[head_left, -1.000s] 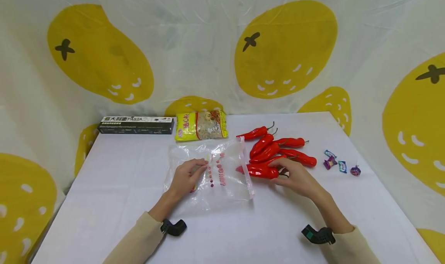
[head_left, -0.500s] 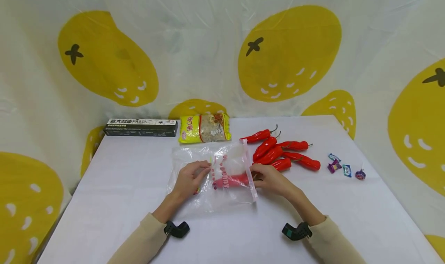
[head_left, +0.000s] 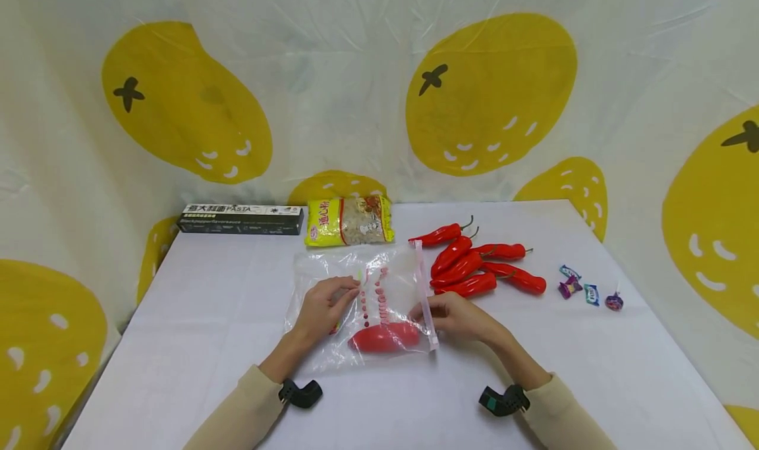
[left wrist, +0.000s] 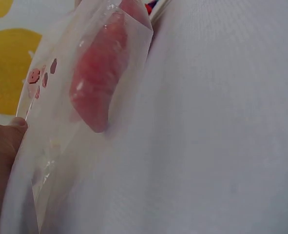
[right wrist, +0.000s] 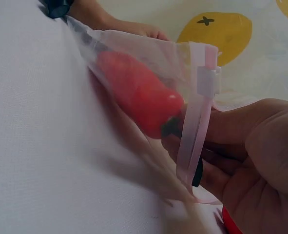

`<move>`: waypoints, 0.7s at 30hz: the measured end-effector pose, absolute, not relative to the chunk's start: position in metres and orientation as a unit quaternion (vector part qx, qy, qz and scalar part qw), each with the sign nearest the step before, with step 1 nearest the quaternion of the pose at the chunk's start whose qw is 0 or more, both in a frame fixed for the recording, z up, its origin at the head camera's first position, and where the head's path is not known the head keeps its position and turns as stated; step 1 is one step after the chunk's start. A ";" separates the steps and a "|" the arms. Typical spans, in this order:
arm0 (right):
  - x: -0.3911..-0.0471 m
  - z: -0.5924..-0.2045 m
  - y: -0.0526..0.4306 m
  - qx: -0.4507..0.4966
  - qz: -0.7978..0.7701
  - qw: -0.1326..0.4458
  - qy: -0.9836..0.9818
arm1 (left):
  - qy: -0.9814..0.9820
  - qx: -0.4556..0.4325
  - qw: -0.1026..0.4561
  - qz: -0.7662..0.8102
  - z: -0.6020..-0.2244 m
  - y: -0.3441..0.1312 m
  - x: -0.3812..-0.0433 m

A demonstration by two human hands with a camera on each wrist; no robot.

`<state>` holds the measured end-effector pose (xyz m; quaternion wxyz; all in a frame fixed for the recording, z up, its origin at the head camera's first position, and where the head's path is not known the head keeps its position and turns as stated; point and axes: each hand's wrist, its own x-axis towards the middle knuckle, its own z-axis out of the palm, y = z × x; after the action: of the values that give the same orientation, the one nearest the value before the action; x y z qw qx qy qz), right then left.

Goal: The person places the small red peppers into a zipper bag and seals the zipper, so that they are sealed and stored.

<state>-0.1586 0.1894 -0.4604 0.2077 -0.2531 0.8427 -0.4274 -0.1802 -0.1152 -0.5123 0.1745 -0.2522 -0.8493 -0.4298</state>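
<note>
I have one red pepper (head_left: 385, 338) inside the clear zip bag (head_left: 317, 265), lying near its mouth, with the tip pointing towards the left hand (head_left: 320, 308) and the green stem (right wrist: 170, 126) towards the pink zip strip (head_left: 424, 292). On the right, I see the bare right hand (head_left: 459, 315) with its fingers bent and reaching past that strip, close to the stem; from my end I cannot tell whether they grip it or have let go. The left fingers pinch the bag's upper film, tenting it up. A white slider (right wrist: 208, 80) sits on the strip.

Just right of the bag I count six loose red peppers (head_left: 459, 269) in a pile, and beyond them four small wrapped sweets (head_left: 570, 287). Behind the bag I get a yellow pasta packet (head_left: 350, 221), with a dark pasta box (head_left: 240, 219) to its left. Everything rests on the white-covered bench (head_left: 196, 318), and a pale curtain (head_left: 338, 107) printed with yellow fruit hangs behind it.
</note>
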 end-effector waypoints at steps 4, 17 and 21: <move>-0.157 -0.461 0.188 -0.263 -0.437 0.210 0.834 | -0.850 -0.253 0.185 -0.423 -0.513 -0.114 -0.180; -0.161 -0.457 0.194 -0.241 -0.426 0.176 0.854 | -0.850 -0.252 0.192 -0.420 -0.514 -0.115 -0.180; -0.163 -0.453 0.201 -0.240 -0.435 0.162 0.852 | -0.852 -0.251 0.185 -0.422 -0.514 -0.115 -0.180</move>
<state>-0.1629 0.2006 -0.4527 0.1624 -0.2397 0.8525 -0.4353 -0.1804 -0.1155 -0.5141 0.1851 -0.2507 -0.8515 -0.4216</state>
